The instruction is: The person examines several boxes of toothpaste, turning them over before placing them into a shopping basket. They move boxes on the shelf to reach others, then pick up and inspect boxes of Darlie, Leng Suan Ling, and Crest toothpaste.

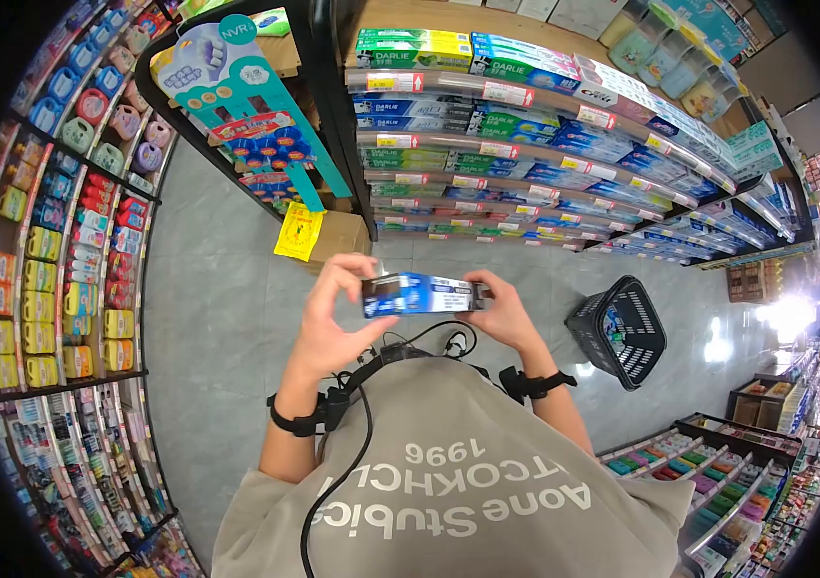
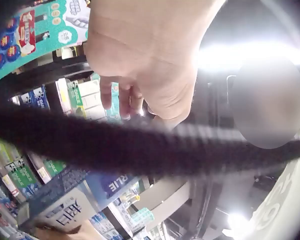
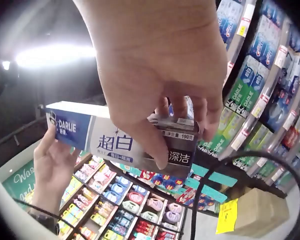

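A Darlie toothpaste box (image 1: 418,295), blue and white with a dark end, is held level in front of the chest between both hands. My left hand (image 1: 325,318) has its thumb and fingers about the left end of the box; in the left wrist view a dark strap hides much of that hold. At the other end, my right hand (image 1: 502,316) grips the dark part. The right wrist view shows its thumb across the printed front of the toothpaste box (image 3: 115,142), fingers over the far side.
Shelves of toothpaste boxes (image 1: 516,125) stand ahead, beside a teal display stand (image 1: 265,116). A cardboard box (image 1: 341,236) with a yellow sign (image 1: 299,231) sits on the floor. To the right is a black shopping basket (image 1: 646,337) with items inside. Shelves of bottles (image 1: 39,279) line the left.
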Tool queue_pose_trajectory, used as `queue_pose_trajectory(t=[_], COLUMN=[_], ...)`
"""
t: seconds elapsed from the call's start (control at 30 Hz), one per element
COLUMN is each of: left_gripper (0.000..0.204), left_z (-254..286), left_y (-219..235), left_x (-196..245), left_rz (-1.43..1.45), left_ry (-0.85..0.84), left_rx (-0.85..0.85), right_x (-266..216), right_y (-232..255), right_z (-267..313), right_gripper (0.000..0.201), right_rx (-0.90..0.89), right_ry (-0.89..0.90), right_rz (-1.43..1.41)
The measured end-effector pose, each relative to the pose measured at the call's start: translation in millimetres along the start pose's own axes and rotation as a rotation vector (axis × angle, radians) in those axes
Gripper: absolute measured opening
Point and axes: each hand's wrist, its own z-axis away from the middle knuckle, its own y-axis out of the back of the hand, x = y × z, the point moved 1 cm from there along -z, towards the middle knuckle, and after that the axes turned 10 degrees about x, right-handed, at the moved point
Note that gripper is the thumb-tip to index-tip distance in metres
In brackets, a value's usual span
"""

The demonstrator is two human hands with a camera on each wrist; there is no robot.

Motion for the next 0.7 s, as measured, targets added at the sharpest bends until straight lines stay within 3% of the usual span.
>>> queue_pose_trajectory(t=[0.1,0.3,0.53,0.7], left_gripper=[0.058,0.060,0.055,0.051], left_z=[5,2,-6,-8], left_y=[16,35,32,20], left_x=[-4,-12,-24,-32], left_rz=[0.029,-0.039,-0.123,-0.156], left_ry=[0.115,0.158,0.211,0.199], left_rx=[0.016,-0.018,-0.146,-0.194], right_x=[-23,-78,-128,-152], right_y=[30,66,60,48], right_z=[-1,4,14,9], right_gripper=[0.047,0.055,0.070,0.068], right_rx=[0.018,0.113,0.167,0.117], right_ry=[0.073,0.172,0.334,0.500], right_rz=[0.016,-0.131,-0.428,-0.436])
